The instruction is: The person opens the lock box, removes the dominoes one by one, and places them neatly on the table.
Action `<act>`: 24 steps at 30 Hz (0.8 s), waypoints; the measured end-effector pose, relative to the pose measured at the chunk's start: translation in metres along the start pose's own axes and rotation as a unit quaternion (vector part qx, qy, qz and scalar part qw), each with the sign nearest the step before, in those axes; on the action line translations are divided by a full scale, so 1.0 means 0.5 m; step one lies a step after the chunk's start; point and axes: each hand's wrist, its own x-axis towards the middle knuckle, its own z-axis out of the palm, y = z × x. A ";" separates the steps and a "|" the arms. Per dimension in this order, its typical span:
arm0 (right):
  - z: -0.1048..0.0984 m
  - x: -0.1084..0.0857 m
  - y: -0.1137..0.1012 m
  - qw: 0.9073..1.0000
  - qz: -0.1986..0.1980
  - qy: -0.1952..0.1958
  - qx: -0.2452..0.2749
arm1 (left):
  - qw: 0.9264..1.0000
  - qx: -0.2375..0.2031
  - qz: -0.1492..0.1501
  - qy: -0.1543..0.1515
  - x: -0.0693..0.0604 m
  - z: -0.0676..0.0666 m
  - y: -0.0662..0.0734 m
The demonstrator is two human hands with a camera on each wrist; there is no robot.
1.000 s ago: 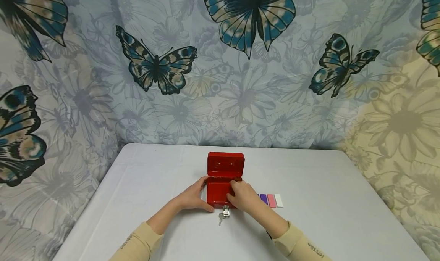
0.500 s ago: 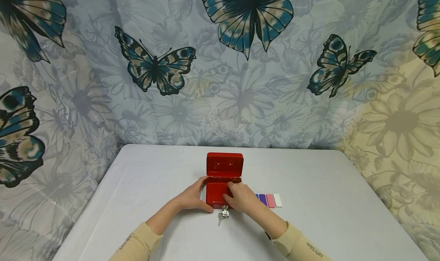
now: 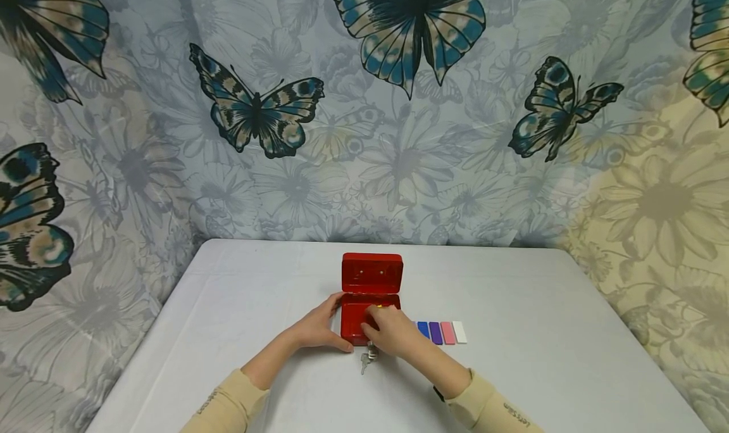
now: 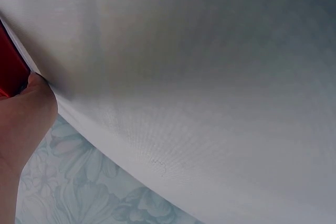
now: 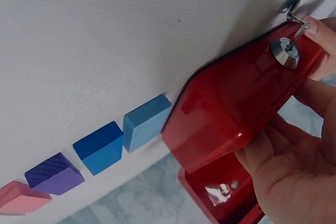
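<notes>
A red cash box (image 3: 355,316) stands with its lid (image 3: 372,273) raised; a lock with keys (image 3: 366,361) juts from its front. My left hand (image 3: 319,324) holds the box's left end, thumb at the front corner and fingers along the far side. In the left wrist view that hand (image 4: 29,114) rests against the red wall. Over the box's right half, my right hand (image 3: 393,330) reaches inside with bent fingers; the front wall hides its fingertips in the right wrist view. Something small and yellow (image 3: 380,306) shows beside those fingers. Whether they pinch anything is hidden.
Right of the box stands a row of small blocks: light blue (image 5: 147,123), blue (image 5: 100,147), purple (image 5: 55,174), pink (image 5: 23,198) and white (image 3: 460,332). A white cloth covers the table (image 3: 273,275). Butterfly-patterned fabric (image 3: 364,186) hangs behind it.
My right hand has shifted left and slightly toward me within the box, and a bit of yellow now shows beside it. More of the blue block is uncovered. The left hand stays put.
</notes>
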 end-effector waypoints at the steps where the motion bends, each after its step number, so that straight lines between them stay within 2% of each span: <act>1: 0.000 0.001 0.000 1.000 -0.002 0.001 0.004 | 1.000 -0.001 0.001 -0.001 -0.001 0.000 0.001; 9: -0.006 0.006 0.007 1.000 -0.009 0.014 0.013 | 1.000 -0.002 -0.004 -0.002 -0.002 0.001 0.003; 17: -0.013 0.012 0.014 0.999 0.042 0.023 -0.021 | 1.000 0.003 -0.015 -0.001 0.000 0.002 0.002; 24: -0.007 0.017 0.020 0.997 0.061 0.013 -0.048 | 1.000 -0.005 -0.010 0.001 0.000 0.001 0.004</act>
